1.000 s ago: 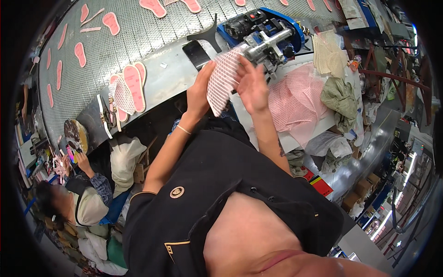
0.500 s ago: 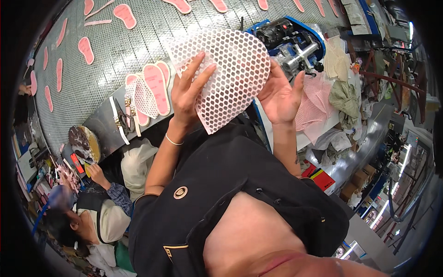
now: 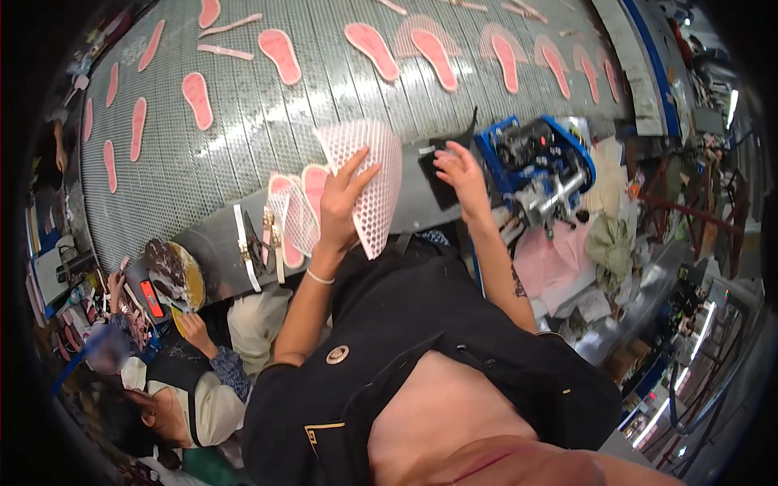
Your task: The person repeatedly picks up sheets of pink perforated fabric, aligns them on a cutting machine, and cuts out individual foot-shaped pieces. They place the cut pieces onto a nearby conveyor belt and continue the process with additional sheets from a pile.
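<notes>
A curved piece of white-pink mesh with round holes stands tilted in front of me, gripped by my left hand, whose fingers lie across its face. My right hand is raised apart from the mesh, between it and the blue machine, with fingers loosely bent and nothing seen in them. Beside my left wrist, several pink insoles with pale rims lie on the grey metal ledge. Another mesh piece rests over them. Left of these are straps with buckles.
Beyond the ledge, a ribbed metal conveyor carries pink insoles, some on mesh pieces. A blue-framed machine stands at right, near pink cloth. At left a co-worker's hand holds a yellow tool by a round smeared container.
My right hand has let go of the mesh and drawn away from it. The mesh has turned more edge-on in my left hand. My view has shifted, showing more of the conveyor.
</notes>
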